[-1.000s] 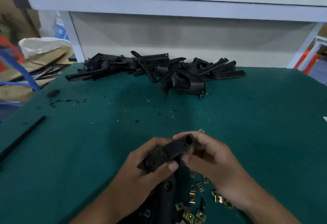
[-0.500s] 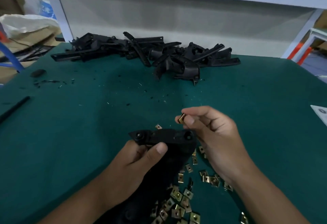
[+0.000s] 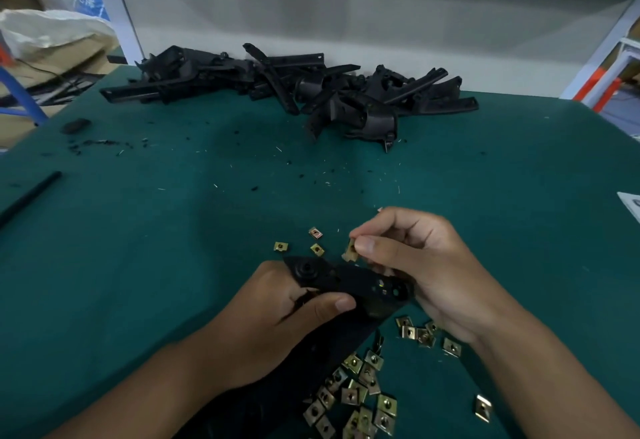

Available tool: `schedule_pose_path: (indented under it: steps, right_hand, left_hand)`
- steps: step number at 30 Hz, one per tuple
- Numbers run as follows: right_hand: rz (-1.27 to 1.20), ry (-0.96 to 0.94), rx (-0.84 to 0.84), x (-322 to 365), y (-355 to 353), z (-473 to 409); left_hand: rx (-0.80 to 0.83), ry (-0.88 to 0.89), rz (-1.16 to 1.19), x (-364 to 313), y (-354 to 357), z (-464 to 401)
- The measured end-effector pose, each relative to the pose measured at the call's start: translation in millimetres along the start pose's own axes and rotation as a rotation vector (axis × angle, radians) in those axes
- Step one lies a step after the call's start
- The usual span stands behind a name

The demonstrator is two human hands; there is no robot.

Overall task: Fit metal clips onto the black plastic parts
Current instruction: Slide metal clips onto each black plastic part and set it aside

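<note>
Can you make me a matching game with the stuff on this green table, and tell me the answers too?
Things:
1. black part
2. metal clip
3. pile of black parts
4. loose clips

Places:
A. far side of the table
B. pinched by the right hand
C. scattered near the wrists
D. gripped by the left hand

Pairs: 1-D, 2-B, 3-A, 4-C

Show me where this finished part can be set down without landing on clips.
Best bare patch: the green mat left of the left hand, between the black rod and the held black part. Also bare: the mat right of the right hand. Crowded: loose clips near both wrists and the parts pile at the back.
</note>
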State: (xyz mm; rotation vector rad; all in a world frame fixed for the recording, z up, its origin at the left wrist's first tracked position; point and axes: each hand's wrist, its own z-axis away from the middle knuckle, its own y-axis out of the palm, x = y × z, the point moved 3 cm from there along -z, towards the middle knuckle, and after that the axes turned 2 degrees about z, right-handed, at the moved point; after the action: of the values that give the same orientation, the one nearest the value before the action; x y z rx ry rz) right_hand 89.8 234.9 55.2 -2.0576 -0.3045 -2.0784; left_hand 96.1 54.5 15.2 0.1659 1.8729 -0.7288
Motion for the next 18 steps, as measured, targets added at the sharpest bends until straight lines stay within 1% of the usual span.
schedule_pose_path:
  steps: [3,6,11,14,18]
  right_hand:
    - [0.032,0.009,0.013,-1.1,2.6,0.8]
    - [0.049,0.028,0.036,-2.8,6.2,1.3]
    - [0.086,0.055,0.02,-4.2,4.9,0.9]
    - [0.109,0.084,0.034,-5.2,4.1,1.7]
    - [0.121,0.084,0.054,-4.4,2.8,1.7]
  left_hand:
    - [0.006,0.046,-0.031,-3.3,1.8,-0.6]
    - [0.012,0.057,-0.076,-1.8,3.4,-1.1]
    - [-0.003,0.1,-0.088,-3.8,1.5,-1.3]
    - [0.003,0.082,-0.09,-2.6,2.2,-1.1]
    - [0.0,0.034,-0.027,-2.8,1.2,-0.4]
